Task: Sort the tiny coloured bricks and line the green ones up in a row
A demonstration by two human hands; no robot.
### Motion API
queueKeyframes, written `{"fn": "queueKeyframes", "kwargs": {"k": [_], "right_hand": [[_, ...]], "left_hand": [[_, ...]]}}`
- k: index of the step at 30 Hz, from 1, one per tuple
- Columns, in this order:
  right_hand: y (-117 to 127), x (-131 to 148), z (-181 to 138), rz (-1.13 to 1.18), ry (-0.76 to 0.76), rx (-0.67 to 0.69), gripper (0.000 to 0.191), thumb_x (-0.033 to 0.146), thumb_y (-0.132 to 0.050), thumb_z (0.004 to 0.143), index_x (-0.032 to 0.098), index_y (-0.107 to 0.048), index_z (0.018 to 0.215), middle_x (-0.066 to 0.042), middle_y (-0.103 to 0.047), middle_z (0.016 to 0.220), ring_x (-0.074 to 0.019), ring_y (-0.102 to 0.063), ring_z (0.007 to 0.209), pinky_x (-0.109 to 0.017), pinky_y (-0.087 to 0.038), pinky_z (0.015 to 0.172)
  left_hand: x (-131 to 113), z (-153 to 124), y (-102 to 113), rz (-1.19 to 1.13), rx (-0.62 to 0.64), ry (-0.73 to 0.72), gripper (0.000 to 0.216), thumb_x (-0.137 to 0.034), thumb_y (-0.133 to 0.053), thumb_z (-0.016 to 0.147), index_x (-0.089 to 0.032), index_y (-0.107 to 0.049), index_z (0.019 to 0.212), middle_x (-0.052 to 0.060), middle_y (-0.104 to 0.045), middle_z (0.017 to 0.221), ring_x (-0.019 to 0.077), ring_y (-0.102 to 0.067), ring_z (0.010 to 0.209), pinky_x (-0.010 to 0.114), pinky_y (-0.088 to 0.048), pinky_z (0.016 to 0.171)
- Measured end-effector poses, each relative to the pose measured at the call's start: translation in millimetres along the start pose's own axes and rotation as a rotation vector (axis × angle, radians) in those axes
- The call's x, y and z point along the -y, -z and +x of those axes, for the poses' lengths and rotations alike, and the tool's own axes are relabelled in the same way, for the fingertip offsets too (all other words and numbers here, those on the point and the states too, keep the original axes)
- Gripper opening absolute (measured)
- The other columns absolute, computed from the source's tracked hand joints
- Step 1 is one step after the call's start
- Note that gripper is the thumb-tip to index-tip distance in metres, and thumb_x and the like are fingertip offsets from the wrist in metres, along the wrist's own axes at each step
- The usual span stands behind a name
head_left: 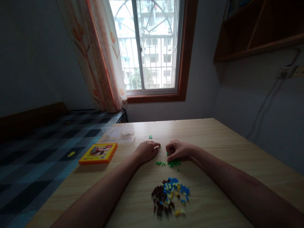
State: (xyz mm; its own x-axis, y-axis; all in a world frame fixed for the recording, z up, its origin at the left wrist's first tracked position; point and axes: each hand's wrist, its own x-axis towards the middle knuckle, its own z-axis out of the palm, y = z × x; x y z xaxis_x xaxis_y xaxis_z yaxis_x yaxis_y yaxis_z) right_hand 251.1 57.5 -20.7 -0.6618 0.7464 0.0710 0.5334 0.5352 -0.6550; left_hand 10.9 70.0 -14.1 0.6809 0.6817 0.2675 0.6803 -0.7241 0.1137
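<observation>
Both my hands rest on a light wooden table (213,139). My left hand (147,149) lies palm down with its fingers curled, and its fingertips touch a tiny green brick (160,145). My right hand (177,149) is curled into a pinch over a small cluster of green bricks (174,163); a green piece shows at its fingertips. More green bricks (160,163) lie between the hands, and one green piece (150,136) sits apart, farther back. A pile of brown, blue, yellow and white bricks (169,194) lies nearer to me.
An orange and yellow box (98,153) lies at the table's left edge, with a clear plastic tray (120,133) behind it. A bed with a checked cover (35,152) is to the left. A curtained window (152,47) is ahead, and wooden shelves (256,28) hang at upper right.
</observation>
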Motion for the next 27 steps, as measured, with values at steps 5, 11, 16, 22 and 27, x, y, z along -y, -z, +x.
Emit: {"fn": "queueKeyframes", "kwargs": {"k": [5, 11, 16, 22, 27], "right_hand": [[-6, -7, 2, 0.238, -0.012, -0.059, 0.035, 0.044, -0.081, 0.066, 0.014, -0.068, 0.08, 0.004, -0.051, 0.063, -0.0098, -0.044, 0.06, -0.021, -0.032, 0.052], [-9, -17, 5, 0.304, -0.003, -0.164, 0.032, 0.038, -0.077, 0.069, 0.014, -0.072, 0.09, 0.004, -0.052, 0.065, -0.0102, -0.044, 0.06, -0.022, -0.034, 0.055], [-12, -17, 8, 0.231, 0.01, -0.253, 0.025, 0.034, -0.072, 0.074, 0.015, -0.073, 0.089, 0.002, -0.055, 0.066, -0.0107, -0.045, 0.06, -0.023, -0.035, 0.057], [-12, -14, 7, 0.214, 0.023, -0.313, 0.022, 0.026, -0.062, 0.079, 0.013, -0.075, 0.092, 0.001, -0.057, 0.065, -0.0106, -0.046, 0.059, -0.023, -0.035, 0.057], [-10, -17, 7, 0.256, 0.028, -0.227, 0.022, 0.026, -0.07, 0.071, 0.013, -0.076, 0.088, 0.004, -0.047, 0.058, -0.0091, -0.041, 0.056, -0.022, -0.031, 0.052]], "left_hand": [[-2, 0, 3, 0.003, 0.009, -0.002, 0.034, -0.027, -0.049, 0.089, -0.024, -0.072, 0.115, 0.007, -0.074, 0.099, 0.0217, -0.069, 0.085, 0.031, -0.052, 0.079], [-4, -1, 5, -0.004, 0.02, 0.013, 0.034, -0.026, -0.051, 0.088, -0.025, -0.072, 0.114, 0.006, -0.074, 0.095, 0.0206, -0.068, 0.084, 0.03, -0.052, 0.079], [-3, -1, 5, -0.021, 0.009, 0.005, 0.033, -0.026, -0.05, 0.088, -0.024, -0.072, 0.114, 0.007, -0.075, 0.098, 0.0214, -0.069, 0.085, 0.031, -0.052, 0.08], [-1, -1, 4, -0.025, 0.009, 0.003, 0.034, -0.025, -0.049, 0.089, -0.025, -0.072, 0.114, 0.007, -0.075, 0.103, 0.0226, -0.069, 0.09, 0.032, -0.051, 0.082], [-1, 0, 4, -0.025, 0.012, -0.009, 0.033, -0.025, -0.049, 0.089, -0.024, -0.072, 0.113, 0.007, -0.075, 0.099, 0.0212, -0.069, 0.087, 0.03, -0.051, 0.081]]}}
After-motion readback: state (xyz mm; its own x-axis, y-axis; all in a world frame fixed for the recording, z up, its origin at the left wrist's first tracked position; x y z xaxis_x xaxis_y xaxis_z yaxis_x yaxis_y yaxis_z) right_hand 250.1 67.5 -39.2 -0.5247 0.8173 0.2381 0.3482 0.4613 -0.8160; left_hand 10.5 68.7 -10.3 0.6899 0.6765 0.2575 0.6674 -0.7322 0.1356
